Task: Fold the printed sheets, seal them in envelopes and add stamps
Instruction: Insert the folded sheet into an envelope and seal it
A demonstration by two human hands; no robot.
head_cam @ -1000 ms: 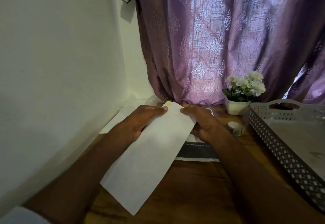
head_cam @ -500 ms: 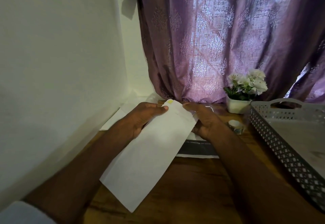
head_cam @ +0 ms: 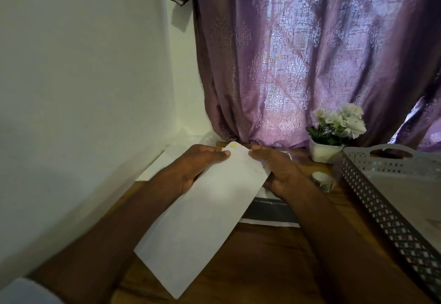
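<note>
A long white envelope (head_cam: 202,217) is held tilted above the wooden table (head_cam: 262,268), its far end pointing away from me. A small yellow stamp (head_cam: 233,145) sits at its far corner. My left hand (head_cam: 199,167) grips the far left edge, thumb on top near the stamp. My right hand (head_cam: 278,170) holds the far right corner with fingers pinching the paper. Under the envelope lies a printed sheet with a dark band (head_cam: 272,210). More white sheets (head_cam: 162,162) lie by the wall.
A grey perforated tray (head_cam: 372,198) stands at the right. A roll of tape (head_cam: 323,180) lies beside it, with a white pot of flowers (head_cam: 334,134) behind. A purple curtain (head_cam: 310,53) hangs at the back; a white wall (head_cam: 83,88) closes the left side.
Both hands keep their hold on the envelope. The fingertips have shifted slightly at its far end, and the view has tilted a little.
</note>
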